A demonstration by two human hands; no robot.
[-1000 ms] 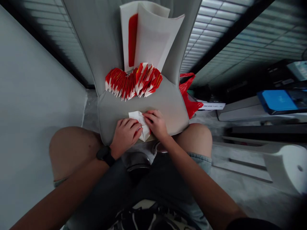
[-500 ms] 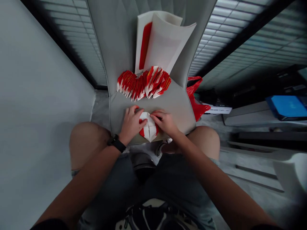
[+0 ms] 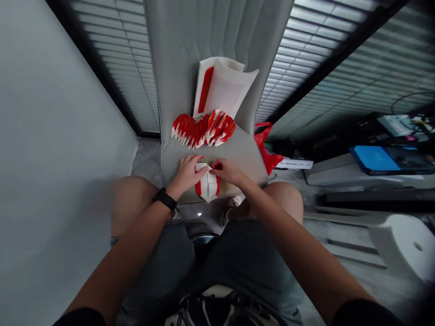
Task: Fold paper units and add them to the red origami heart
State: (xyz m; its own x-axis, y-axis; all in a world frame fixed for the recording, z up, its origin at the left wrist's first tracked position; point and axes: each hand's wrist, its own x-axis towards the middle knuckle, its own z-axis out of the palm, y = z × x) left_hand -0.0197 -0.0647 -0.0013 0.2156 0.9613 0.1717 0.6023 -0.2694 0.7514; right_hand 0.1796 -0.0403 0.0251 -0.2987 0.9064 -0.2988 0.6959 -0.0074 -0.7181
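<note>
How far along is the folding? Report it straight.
Done: two clusters of folded red-and-white units sit on the seat. In hand: one more folded piece, held down by the left hand and right hand. Left: the white sheets leaning on the chair back, though how many is hidden.
</note>
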